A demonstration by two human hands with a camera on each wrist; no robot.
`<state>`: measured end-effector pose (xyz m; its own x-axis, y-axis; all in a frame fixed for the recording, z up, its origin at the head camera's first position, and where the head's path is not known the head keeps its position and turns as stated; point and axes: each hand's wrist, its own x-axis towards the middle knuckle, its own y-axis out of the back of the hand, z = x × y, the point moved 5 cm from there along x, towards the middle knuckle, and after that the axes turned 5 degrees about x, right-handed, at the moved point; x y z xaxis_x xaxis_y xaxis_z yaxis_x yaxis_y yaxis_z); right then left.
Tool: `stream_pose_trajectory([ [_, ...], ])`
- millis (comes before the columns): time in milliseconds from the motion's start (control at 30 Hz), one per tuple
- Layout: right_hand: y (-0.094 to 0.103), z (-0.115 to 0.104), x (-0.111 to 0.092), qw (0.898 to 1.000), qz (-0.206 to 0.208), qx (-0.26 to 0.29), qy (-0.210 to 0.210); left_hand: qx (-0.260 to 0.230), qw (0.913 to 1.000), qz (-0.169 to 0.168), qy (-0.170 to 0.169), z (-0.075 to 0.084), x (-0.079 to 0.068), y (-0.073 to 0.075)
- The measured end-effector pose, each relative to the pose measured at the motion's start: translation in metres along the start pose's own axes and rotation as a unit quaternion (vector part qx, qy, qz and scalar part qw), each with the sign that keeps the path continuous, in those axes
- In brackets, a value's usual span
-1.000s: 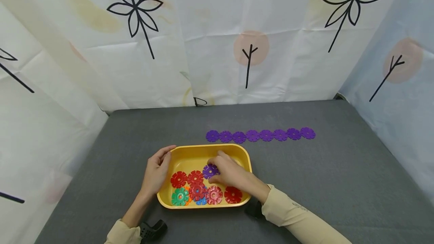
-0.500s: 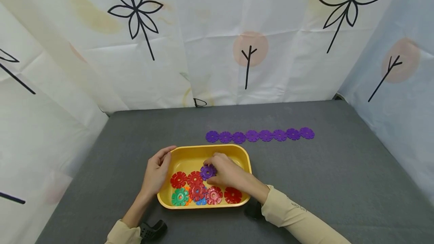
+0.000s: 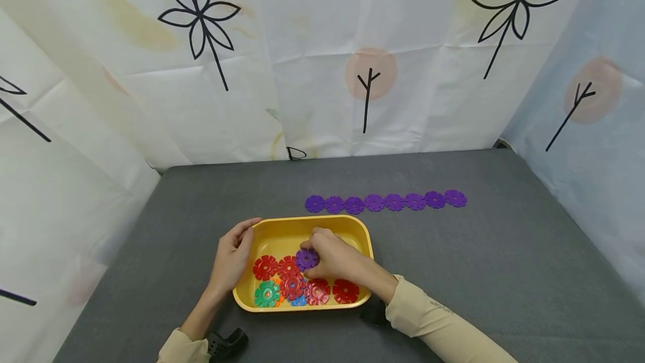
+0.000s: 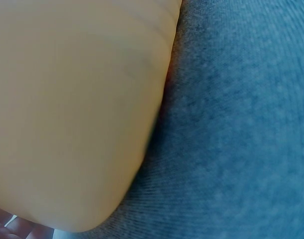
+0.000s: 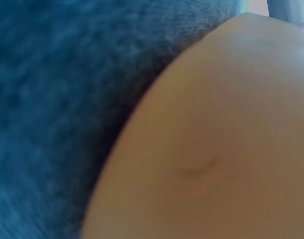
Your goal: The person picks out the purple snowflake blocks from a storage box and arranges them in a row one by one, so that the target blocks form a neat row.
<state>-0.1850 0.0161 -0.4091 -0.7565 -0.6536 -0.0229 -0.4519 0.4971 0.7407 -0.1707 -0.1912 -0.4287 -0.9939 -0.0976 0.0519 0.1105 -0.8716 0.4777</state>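
Observation:
A yellow tray (image 3: 274, 234) holds several flower-shaped plastic discs. My left hand (image 3: 230, 256) holds the tray at its left end, fingertips at the far corner. Inside the tray, my right hand (image 3: 339, 254) pinches a purple flower disc (image 3: 306, 260) between thumb and fingers, the disc's face turned up. Just left of it lie red flower discs (image 3: 265, 267), and along the near side are a green flower disc (image 3: 266, 293), a pinkish-red one (image 3: 317, 292) and a red one (image 3: 345, 291). Blue and orange pieces are partly covered. Both wrist views show mostly blurred skin, with the held things hidden.
Beyond the tray, a row of several purple flower discs (image 3: 374, 203) stretches rightward, edge to edge, on the grey tabletop (image 3: 504, 273). White printed cloth (image 3: 312, 94) hangs behind and along the sides. A black strap piece (image 3: 228, 344) sits at the left wrist.
My right hand has slid a little to the left in the tray, bringing the pinched purple disc nearer the red ones. The left hand keeps its place on the tray.

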Motion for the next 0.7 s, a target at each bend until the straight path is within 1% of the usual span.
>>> stream_pose_trajectory([
  [133, 0.002, -0.001, 0.001, 1.0, 0.015, -0.017, 0.003, 0.004, 1.0, 0.001, 0.0, 0.0, 0.0, 0.0],
  [267, 0.003, -0.001, -0.001, 1.0, 0.013, -0.026, 0.003, 0.003, 1.0, -0.001, 0.002, 0.0, 0.001, 0.0],
  [400, 0.004, 0.0, -0.004, 1.0, 0.007, -0.012, 0.005, 0.0, 1.0, -0.004, 0.002, 0.0, 0.001, 0.0],
  [533, 0.006, 0.001, -0.007, 1.0, -0.004, -0.004, -0.02, 0.003, 1.0, -0.004, 0.003, 0.0, 0.001, 0.0],
  [700, 0.006, 0.003, -0.009, 0.998, -0.035, 0.0, -0.059, 0.008, 1.0, 0.001, 0.003, 0.0, 0.001, 0.0],
])
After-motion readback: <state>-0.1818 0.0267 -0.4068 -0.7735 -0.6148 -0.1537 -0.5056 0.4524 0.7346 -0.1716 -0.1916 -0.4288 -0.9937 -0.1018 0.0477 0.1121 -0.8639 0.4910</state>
